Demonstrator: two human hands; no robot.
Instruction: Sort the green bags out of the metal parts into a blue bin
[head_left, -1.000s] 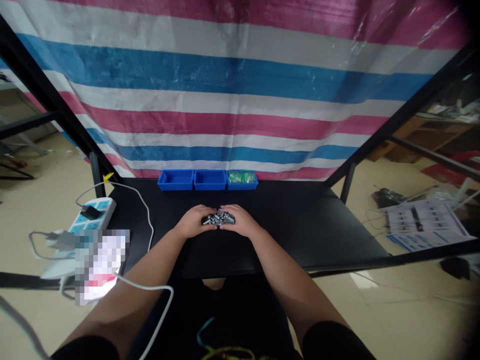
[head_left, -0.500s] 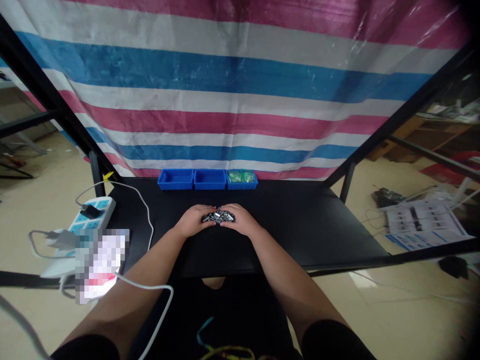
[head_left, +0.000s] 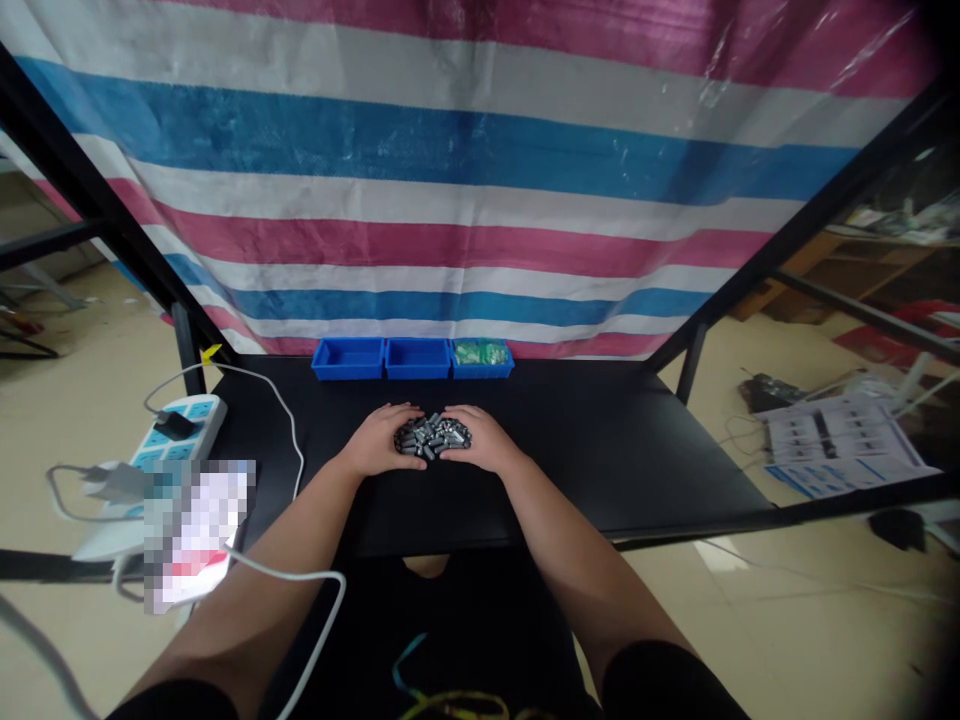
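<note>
A heap of small grey and dark metal-looking pieces (head_left: 433, 436), many of them short and cylindrical, lies on the black table between my hands. My left hand (head_left: 377, 440) curves around the heap's left side, thumb toward me and fingers on the far side, spread apart. On the right side my right hand (head_left: 487, 440) cups it in the same way, also with thumb and fingers apart. Both palms face inward and touch the outer pieces; some pieces at the edges are hidden by the fingers.
Along the table's back edge stand two blue bins, left (head_left: 349, 360) and middle (head_left: 418, 360), and a third bin (head_left: 484, 372) with green items in clear wrapping. A power strip (head_left: 202, 430) with white cables and a blurred-out lit device (head_left: 202, 530) sit at left. A striped sheet (head_left: 465, 240) hangs behind.
My left hand has shifted slightly left and its thumb and fingers have widened. The gap between my hands has grown, so the heap is spread wider and more of it shows.
</note>
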